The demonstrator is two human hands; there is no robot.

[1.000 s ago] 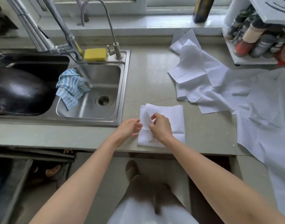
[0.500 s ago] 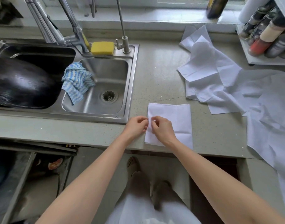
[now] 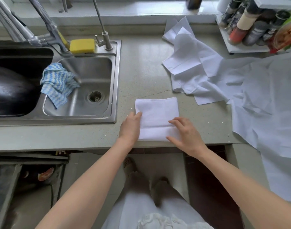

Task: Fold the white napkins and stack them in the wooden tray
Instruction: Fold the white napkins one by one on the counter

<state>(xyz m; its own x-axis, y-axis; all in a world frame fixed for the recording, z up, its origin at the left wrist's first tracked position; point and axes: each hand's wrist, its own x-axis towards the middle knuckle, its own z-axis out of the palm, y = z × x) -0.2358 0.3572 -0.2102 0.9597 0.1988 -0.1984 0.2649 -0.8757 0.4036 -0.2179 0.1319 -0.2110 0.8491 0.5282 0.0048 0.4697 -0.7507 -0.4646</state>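
While the folded napkin (image 3: 156,118) lies at the counter (image 3: 141,71) front edge, left hand (image 3: 130,128) and right hand (image 3: 185,134) press it with flat, relaxed fingers. Lifting carelessly could spring the fold open or drag it off the edge; no tray shows.

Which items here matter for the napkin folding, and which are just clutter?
Job: folded napkin, left hand and right hand flat on it; unfolded napkins.
Clutter: yellow sponge, blue cloth, spice bottles, black pan.
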